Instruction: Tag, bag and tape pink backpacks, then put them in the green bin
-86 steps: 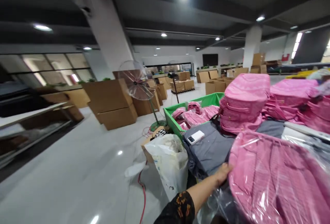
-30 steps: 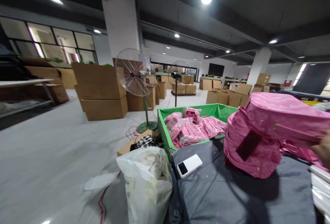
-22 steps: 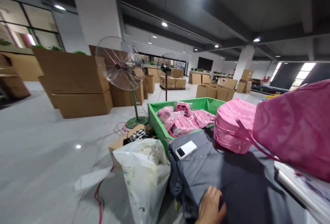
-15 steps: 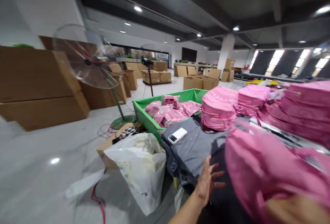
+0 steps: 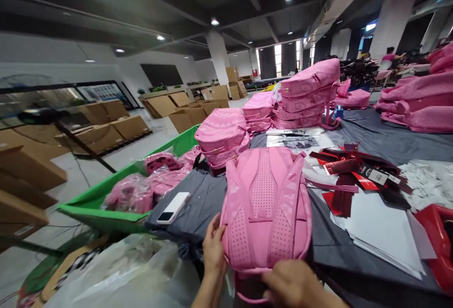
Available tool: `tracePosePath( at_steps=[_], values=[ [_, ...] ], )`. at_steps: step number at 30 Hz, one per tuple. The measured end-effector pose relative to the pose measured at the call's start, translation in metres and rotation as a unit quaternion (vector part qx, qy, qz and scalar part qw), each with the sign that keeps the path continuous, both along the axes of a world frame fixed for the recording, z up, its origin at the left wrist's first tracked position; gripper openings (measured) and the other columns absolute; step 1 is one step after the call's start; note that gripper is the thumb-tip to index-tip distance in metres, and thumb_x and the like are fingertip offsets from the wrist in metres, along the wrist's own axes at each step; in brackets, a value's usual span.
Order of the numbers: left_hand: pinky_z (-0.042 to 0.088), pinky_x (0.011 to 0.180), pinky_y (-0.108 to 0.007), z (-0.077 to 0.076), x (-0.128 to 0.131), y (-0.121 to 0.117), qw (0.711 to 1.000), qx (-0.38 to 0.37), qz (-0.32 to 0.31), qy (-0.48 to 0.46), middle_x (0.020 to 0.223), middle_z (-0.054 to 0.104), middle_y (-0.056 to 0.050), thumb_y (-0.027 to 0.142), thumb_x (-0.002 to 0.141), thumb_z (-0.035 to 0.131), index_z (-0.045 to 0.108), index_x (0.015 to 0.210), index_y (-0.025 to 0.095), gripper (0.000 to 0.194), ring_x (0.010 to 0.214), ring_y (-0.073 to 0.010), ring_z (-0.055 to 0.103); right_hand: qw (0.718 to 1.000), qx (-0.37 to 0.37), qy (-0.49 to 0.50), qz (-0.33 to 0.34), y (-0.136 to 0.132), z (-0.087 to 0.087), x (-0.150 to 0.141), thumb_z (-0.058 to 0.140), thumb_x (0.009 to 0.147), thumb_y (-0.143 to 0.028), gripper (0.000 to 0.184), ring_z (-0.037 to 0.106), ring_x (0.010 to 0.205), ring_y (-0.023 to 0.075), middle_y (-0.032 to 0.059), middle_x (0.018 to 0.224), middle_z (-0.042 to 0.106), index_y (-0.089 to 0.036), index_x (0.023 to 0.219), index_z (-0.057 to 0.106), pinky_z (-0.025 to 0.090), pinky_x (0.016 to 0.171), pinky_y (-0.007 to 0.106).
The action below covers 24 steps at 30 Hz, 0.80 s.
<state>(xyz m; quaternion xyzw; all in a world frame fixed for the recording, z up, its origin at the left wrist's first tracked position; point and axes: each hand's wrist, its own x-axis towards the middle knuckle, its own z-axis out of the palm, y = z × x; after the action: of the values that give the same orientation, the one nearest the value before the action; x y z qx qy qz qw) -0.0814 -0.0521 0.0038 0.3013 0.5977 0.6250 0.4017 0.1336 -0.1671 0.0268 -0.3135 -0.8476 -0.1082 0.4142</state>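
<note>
Hands, left hand (image 5: 213,246) and right hand (image 5: 290,283), grip the pink backpack (image 5: 265,209) at the table's near edge; hold it flat and steady.

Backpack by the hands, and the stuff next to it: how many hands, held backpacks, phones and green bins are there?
Hands, left hand and right hand: 2
pink backpack held in both hands: 1
white phone on the grey cloth: 1
green bin: 1
Total: 5
</note>
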Motion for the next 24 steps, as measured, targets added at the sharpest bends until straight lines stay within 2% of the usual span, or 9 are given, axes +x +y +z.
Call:
tracePosePath(
  at_steps=[3,5,7,9,11,13,14,19,24],
  values=[
    [0.053,0.1,-0.04,0.021,0.0,0.023,1.0,0.005,0.017,0.007,0.109,0.076,-0.008,0.02,0.067,0.058,0.074,0.097,0.02,0.034,0.108,-0.0262,0.069,0.965,-0.151,0.177,-0.121,0.001,0.016,0.098,0.048,0.103,-0.032,0.026,0.065,0.064,0.0127,0.0015,0.075,0.071,-0.023,0.09,0.068,0.053,0.062,0.023],
    [0.052,0.102,-0.043,0.031,0.004,0.016,0.996,0.028,0.059,0.056,0.107,0.076,-0.009,0.021,0.07,0.056,0.074,0.096,0.019,0.031,0.107,-0.027,0.069,0.885,-0.23,0.284,-0.29,0.003,0.016,0.17,0.052,0.094,-0.064,0.044,0.066,0.063,0.0181,0.0043,0.075,0.071,-0.024,0.086,0.069,0.055,0.064,0.03],
    [0.048,0.107,-0.045,0.035,0.013,-0.01,0.968,0.124,0.114,0.187,0.115,0.074,-0.009,0.024,0.079,0.056,0.074,0.107,0.02,0.033,0.114,-0.0279,0.066,0.82,-0.293,0.299,-0.39,0.003,0.005,0.229,0.054,0.07,-0.089,0.068,0.067,0.068,0.0265,0.0094,0.077,0.072,-0.023,0.081,0.07,0.055,0.061,0.038],
    [0.043,0.112,-0.044,0.031,0.023,-0.042,0.879,0.283,0.091,0.374,0.127,0.071,-0.007,0.026,0.088,0.056,0.069,0.125,0.025,0.04,0.122,-0.0269,0.062,0.791,-0.353,0.262,-0.425,0.0,-0.013,0.268,0.06,0.052,-0.094,0.073,0.067,0.072,0.0315,0.012,0.077,0.071,-0.024,0.072,0.069,0.055,0.067,0.044],
    [0.038,0.116,-0.041,0.024,0.031,-0.064,0.743,0.398,-0.035,0.536,0.13,0.071,-0.006,0.029,0.091,0.059,0.064,0.135,0.029,0.045,0.124,-0.0259,0.062,0.778,-0.392,0.225,-0.435,-0.004,-0.029,0.287,0.061,0.052,-0.093,0.069,0.067,0.076,0.0337,0.0121,0.078,0.072,-0.026,0.067,0.068,0.054,0.072,0.047],
    [0.036,0.117,-0.038,0.015,0.034,-0.066,0.633,0.426,-0.13,0.633,0.131,0.072,-0.008,0.04,0.093,0.058,0.06,0.142,0.026,0.051,0.121,-0.0264,0.065,0.77,-0.406,0.211,-0.444,-0.008,-0.039,0.292,0.056,0.058,-0.092,0.067,0.067,0.079,0.0343,0.0114,0.081,0.072,-0.027,0.066,0.069,0.052,0.074,0.047],
    [0.035,0.116,-0.037,0.012,0.032,-0.06,0.607,0.42,-0.147,0.659,0.131,0.072,-0.011,0.047,0.094,0.056,0.057,0.145,0.022,0.057,0.12,-0.0271,0.066,0.768,-0.408,0.21,-0.447,-0.009,-0.041,0.293,0.054,0.06,-0.092,0.068,0.067,0.08,0.0344,0.0113,0.083,0.073,-0.027,0.067,0.07,0.052,0.075,0.048],
    [0.038,0.115,-0.037,0.005,0.002,-0.017,0.618,0.353,-0.165,0.683,0.137,0.068,-0.013,0.053,0.095,0.052,0.056,0.147,0.019,0.062,0.124,-0.0279,0.065,0.783,-0.422,0.192,-0.414,-0.009,-0.038,0.295,0.049,0.063,-0.095,0.071,0.068,0.084,0.034,0.0139,0.09,0.073,-0.029,0.07,0.072,0.051,0.079,0.049],
    [0.042,0.115,-0.044,0.026,-0.007,-0.025,0.679,0.284,-0.235,0.635,0.142,0.064,-0.014,0.043,0.095,0.055,0.057,0.144,0.02,0.054,0.132,-0.0281,0.06,0.82,-0.319,0.172,-0.442,-0.005,-0.015,0.305,0.029,0.067,-0.103,0.082,0.067,0.084,0.0343,0.0225,0.094,0.072,-0.03,0.077,0.064,0.047,0.078,0.053]
  ],
)
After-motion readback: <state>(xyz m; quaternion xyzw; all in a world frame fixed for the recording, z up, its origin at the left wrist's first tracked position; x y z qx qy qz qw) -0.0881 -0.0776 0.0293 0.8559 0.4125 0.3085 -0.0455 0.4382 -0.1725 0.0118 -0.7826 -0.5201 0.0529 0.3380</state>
